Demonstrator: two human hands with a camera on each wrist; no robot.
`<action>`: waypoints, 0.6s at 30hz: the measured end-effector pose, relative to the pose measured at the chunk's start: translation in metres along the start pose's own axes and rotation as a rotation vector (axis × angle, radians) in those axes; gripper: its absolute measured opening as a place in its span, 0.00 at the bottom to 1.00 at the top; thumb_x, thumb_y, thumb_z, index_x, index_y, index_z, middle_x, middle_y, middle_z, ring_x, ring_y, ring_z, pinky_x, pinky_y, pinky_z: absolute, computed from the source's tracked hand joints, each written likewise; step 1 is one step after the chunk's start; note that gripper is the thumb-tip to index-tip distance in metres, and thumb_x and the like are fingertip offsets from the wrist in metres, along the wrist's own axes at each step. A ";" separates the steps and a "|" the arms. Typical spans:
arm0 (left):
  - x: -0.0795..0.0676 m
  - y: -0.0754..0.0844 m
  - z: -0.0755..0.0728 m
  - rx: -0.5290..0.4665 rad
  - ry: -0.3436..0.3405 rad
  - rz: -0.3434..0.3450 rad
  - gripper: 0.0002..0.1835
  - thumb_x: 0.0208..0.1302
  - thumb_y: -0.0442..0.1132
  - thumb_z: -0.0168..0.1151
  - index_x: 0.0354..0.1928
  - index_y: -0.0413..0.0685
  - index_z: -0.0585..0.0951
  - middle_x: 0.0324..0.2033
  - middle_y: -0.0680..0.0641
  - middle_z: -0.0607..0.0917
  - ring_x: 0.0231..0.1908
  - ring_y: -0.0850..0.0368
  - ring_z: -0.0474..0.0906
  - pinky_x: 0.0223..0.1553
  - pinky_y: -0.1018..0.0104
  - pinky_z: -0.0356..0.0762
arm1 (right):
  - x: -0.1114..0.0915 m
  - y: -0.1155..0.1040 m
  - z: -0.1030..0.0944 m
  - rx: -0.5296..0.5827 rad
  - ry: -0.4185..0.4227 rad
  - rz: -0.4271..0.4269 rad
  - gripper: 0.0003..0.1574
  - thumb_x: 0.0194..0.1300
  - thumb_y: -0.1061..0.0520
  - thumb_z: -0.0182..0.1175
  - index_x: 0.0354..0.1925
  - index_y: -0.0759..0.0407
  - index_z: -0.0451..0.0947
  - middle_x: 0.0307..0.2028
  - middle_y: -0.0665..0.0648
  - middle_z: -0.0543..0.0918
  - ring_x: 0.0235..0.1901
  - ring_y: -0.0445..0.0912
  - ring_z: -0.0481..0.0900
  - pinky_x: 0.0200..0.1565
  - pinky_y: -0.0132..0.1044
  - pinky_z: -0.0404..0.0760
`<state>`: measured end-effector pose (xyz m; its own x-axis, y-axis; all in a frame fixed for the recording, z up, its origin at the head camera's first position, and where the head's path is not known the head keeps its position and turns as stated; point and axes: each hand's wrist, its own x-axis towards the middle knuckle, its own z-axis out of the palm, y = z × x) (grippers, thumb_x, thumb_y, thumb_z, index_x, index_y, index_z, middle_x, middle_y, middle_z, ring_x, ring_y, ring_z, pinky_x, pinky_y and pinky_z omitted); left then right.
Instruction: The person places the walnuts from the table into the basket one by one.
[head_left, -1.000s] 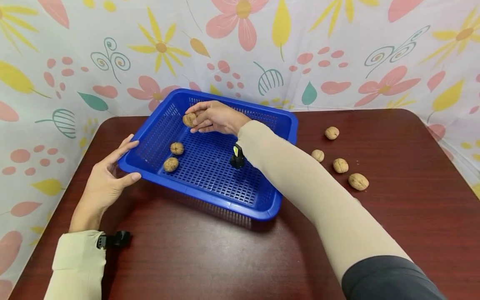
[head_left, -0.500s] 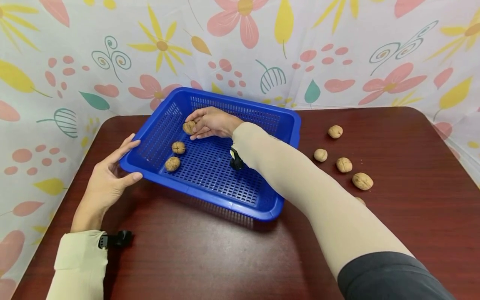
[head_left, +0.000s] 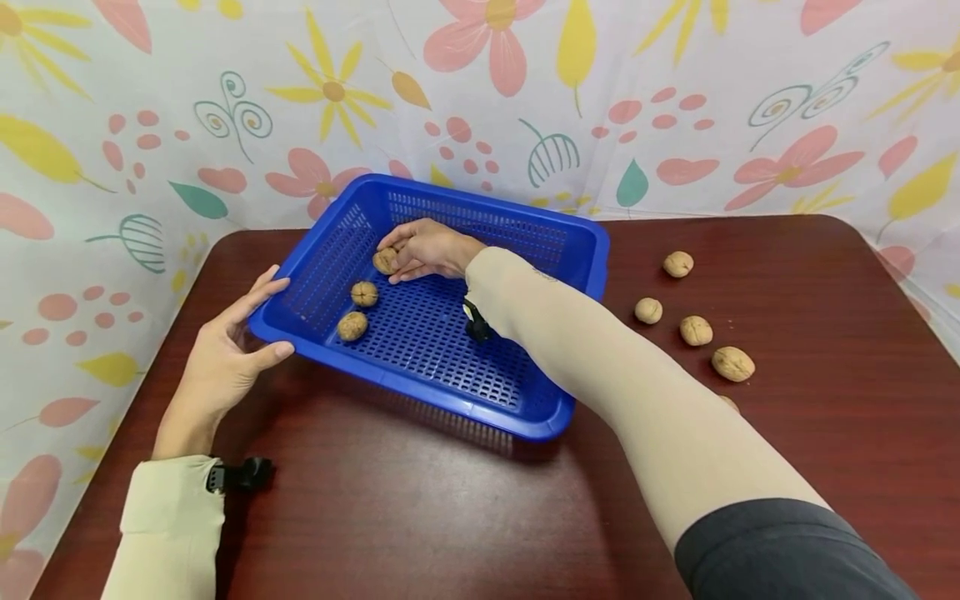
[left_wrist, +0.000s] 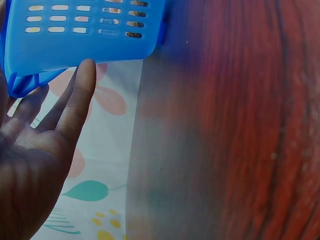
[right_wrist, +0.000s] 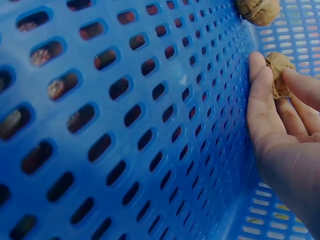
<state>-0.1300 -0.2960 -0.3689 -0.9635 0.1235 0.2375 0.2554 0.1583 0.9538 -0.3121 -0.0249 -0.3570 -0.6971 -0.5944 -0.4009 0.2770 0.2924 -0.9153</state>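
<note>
Evidently the left hand serves to brace the blue perforated plastic basket: its thumb and fingers are spread well apart, straddling the near left corner, thumb against the near rim and fingers reaching over the left one. That stance would let it steady the light-looking basket from outside, leaving the inside free for the other arm. The right hand reaches in across the right side, its thumb and fingertips clamped together on a walnut near the far left corner; whether this nut touches the floor of the basket cannot be told. Pinching by the fingertips suits such a small, rounded shell. Two more walnuts, one slightly farther and one nearer, lie just beside each other at the left end, so the held one roughly continues their row. On the dark red-brown table, to the right of the basket, four loose walnuts lie apart, and a fifth peeks out beyond the right sleeve. No brand or label is legible; a small dark mark on that sleeve is too tiny to read, and the cloth backdrop bears printed flowers and leaves.
</note>
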 end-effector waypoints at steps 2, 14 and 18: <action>0.000 -0.001 0.000 -0.008 -0.003 0.003 0.37 0.62 0.20 0.69 0.73 0.41 0.74 0.81 0.47 0.62 0.74 0.61 0.66 0.58 0.81 0.76 | 0.000 0.000 0.001 -0.025 0.006 0.000 0.28 0.77 0.69 0.55 0.71 0.59 0.72 0.71 0.60 0.73 0.56 0.58 0.86 0.57 0.42 0.85; 0.000 -0.002 0.000 -0.010 0.000 -0.007 0.37 0.62 0.21 0.70 0.73 0.42 0.74 0.81 0.48 0.62 0.76 0.59 0.64 0.61 0.82 0.74 | 0.001 0.000 0.003 -0.084 0.023 -0.022 0.28 0.77 0.70 0.54 0.71 0.57 0.74 0.72 0.57 0.74 0.44 0.52 0.87 0.46 0.38 0.83; 0.000 -0.001 0.000 -0.013 0.002 -0.008 0.37 0.61 0.21 0.71 0.73 0.42 0.75 0.81 0.47 0.62 0.77 0.57 0.63 0.61 0.82 0.73 | 0.000 -0.001 0.003 -0.088 0.022 -0.021 0.29 0.77 0.69 0.54 0.71 0.56 0.74 0.73 0.56 0.73 0.45 0.52 0.87 0.48 0.39 0.84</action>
<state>-0.1305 -0.2959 -0.3698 -0.9656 0.1202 0.2307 0.2470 0.1464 0.9579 -0.3106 -0.0278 -0.3563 -0.7166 -0.5848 -0.3800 0.2037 0.3457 -0.9160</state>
